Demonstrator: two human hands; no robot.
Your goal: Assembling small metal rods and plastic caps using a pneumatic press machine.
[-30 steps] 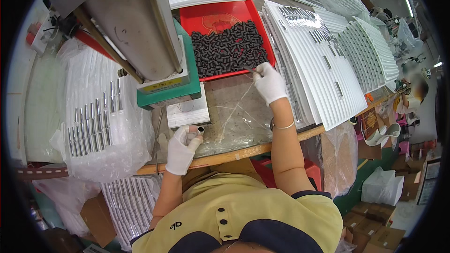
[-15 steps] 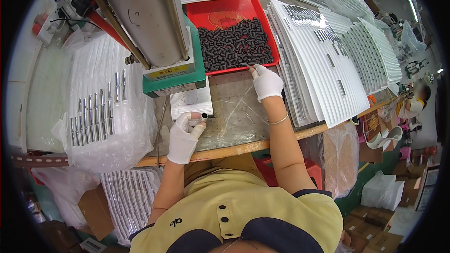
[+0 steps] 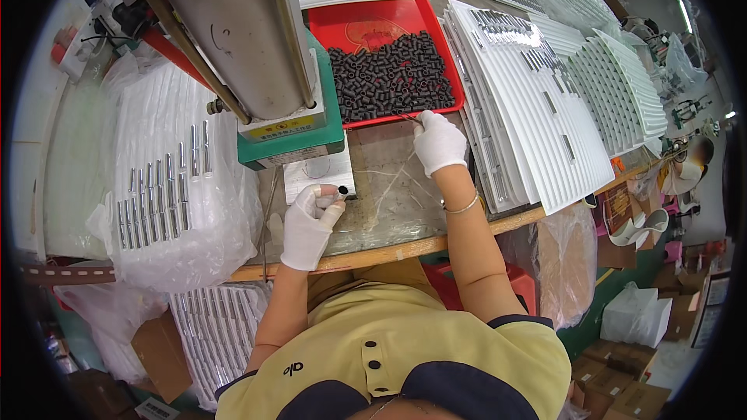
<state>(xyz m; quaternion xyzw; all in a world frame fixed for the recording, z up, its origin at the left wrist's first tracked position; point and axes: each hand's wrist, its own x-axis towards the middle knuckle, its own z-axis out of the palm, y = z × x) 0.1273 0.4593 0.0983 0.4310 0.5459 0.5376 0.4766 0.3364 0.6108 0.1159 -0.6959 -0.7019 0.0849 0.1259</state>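
Observation:
My left hand (image 3: 306,227), in a white glove, is closed around a short shiny metal tube (image 3: 342,191), its dark open end facing up. It is beside a pale metal block (image 3: 305,174) under a green-based press (image 3: 292,143). My right hand (image 3: 441,144), gloved as well, is at the near rim of a red tray (image 3: 451,70), its fingertips pinched together. Something thin and dark shows at those fingertips, too small to make out. Inside the tray lies a heap of small black cylindrical sleeves (image 3: 389,78).
On the left, shiny metal tubes (image 3: 167,194) lie on a plastic-wrapped ridged stack (image 3: 226,233). To the right stand white ridged trays (image 3: 545,124) holding some metal pieces. The wooden table edge (image 3: 389,253) runs in front of me. Cardboard boxes (image 3: 611,369) are at lower right.
My right hand has shifted slightly left and toward me along the tray's rim. My left hand stays nearly in place with the tube.

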